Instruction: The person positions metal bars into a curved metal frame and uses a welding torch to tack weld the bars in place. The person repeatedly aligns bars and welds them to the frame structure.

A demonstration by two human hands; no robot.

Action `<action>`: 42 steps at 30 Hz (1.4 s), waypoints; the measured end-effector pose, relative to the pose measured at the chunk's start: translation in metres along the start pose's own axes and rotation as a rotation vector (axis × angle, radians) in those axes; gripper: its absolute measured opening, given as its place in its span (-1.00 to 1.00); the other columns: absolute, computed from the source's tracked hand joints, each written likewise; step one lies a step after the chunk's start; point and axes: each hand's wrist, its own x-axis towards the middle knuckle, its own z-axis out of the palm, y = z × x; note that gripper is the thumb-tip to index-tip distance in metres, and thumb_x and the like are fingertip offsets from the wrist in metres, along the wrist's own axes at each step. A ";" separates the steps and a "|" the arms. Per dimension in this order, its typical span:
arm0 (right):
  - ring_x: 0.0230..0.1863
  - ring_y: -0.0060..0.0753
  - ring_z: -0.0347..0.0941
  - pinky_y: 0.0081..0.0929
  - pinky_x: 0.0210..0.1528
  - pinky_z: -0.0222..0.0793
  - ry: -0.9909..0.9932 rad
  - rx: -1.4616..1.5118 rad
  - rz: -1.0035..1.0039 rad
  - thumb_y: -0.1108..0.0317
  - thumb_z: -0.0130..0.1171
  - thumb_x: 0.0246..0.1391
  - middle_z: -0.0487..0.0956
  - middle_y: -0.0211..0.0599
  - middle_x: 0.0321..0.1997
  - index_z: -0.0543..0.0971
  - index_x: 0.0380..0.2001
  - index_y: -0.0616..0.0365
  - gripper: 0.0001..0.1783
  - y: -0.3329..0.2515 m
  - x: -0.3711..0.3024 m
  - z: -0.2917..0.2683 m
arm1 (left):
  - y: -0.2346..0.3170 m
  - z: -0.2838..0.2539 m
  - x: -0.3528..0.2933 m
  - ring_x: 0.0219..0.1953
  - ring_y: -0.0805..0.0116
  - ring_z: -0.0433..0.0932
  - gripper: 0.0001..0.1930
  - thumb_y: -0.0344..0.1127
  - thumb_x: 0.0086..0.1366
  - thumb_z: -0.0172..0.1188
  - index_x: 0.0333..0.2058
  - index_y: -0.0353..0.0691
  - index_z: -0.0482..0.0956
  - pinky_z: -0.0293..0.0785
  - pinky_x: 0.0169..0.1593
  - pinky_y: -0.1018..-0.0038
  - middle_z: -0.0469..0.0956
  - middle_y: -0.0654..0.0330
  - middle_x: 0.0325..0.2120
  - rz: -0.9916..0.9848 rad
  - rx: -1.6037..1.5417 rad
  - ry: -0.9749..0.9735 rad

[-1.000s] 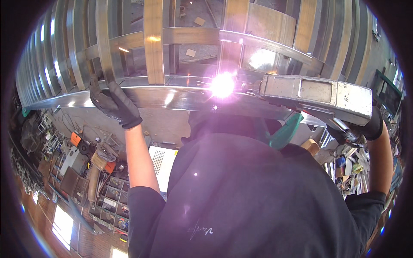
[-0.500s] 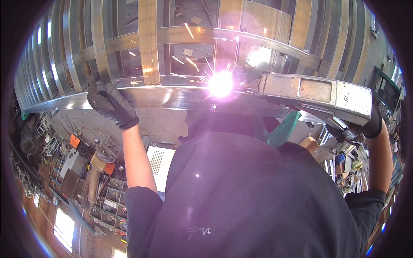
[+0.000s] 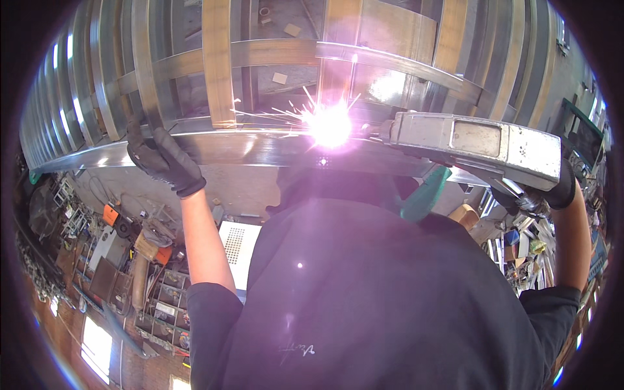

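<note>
Left hand (image 3: 162,159), black glove, grip clenched on the lower rail (image 3: 260,148) of a metal frame (image 3: 214,71), left of centre. Right hand (image 3: 549,192), also black-gloved, at the right edge, grip closed around the rear of a grey tool (image 3: 474,143); fingers mostly hidden by the tool body. The tool's nose meets the rail at top centre, where a white-violet flare (image 3: 330,125) throws thin sparks left and up.

Progress, judged: the joint is mid-work, the flare is live, so this spot is not finished. Which other crossings are done cannot be told; glare hides the seam.

Materials: frame is flat steel bars, bright and reflective, some with a tan cast, upright slats crossed by curved horizontal straps; the curve is partly lens bend. Rail is smooth and mirror-like. Tool is a boxy, scuffed metal casing with a recessed rectangular panel. Gloves are matte knit. A dark shirt (image 3: 390,305), soft cloth, fills the lower centre. A teal piece (image 3: 426,194) sits under the tool. Cluttered workshop shelves (image 3: 130,273) at lower left, blurred.
</note>
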 end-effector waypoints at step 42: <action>-0.25 -0.35 0.58 -0.37 -0.19 0.49 0.006 -0.017 -0.012 0.23 0.38 0.35 0.61 -0.25 -0.23 0.43 0.42 0.28 -0.31 0.002 -0.002 0.000 | -0.003 -0.002 -0.003 0.28 0.07 0.51 -0.52 -0.21 0.58 0.07 0.32 -0.36 0.51 0.39 0.33 0.13 0.59 0.01 0.26 0.041 0.080 -0.002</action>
